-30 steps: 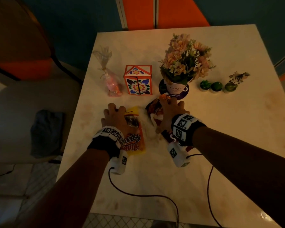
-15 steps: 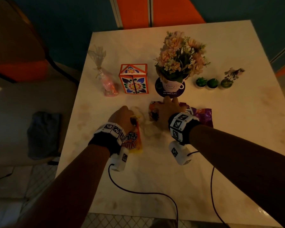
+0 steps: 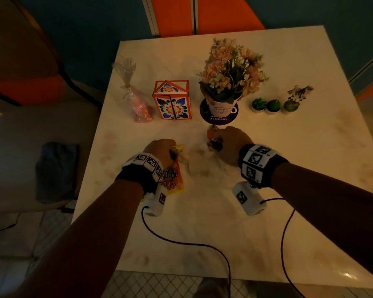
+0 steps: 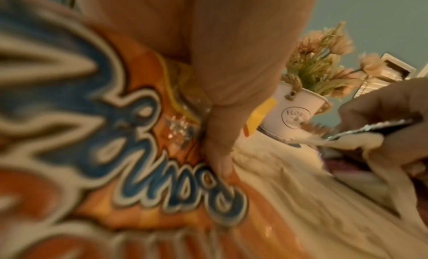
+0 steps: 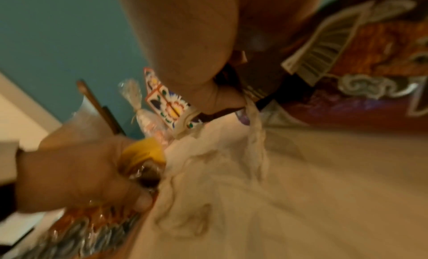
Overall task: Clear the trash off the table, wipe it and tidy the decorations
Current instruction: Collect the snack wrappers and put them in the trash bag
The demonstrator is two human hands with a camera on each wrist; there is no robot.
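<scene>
left hand (image 3: 159, 152) fingers curling round orange snack wrapper (image 3: 173, 179) | right hand (image 3: 230, 145) gripping dark wrapper (image 3: 213, 138) | crumpled tissue (image 3: 197, 162) lying between them | flower pot (image 3: 221, 108) holding blooms, standing just beyond right fingers

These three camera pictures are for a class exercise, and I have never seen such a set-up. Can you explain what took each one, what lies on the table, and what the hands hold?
No machine here: a person works with bare hands, wearing cameras. The head view looks down from the person's head. The other two come from cameras strapped on the wrists, looking along the fingers, so they are close and blurred.

On the pale table stand a flower pot, a painted floral box, a tied bag of pink sweets and three small green plants.

The left hand grips an orange snack wrapper. The right hand grips a dark, crumpled wrapper. Between them lies a white tissue, which each hand seems to touch.
</scene>
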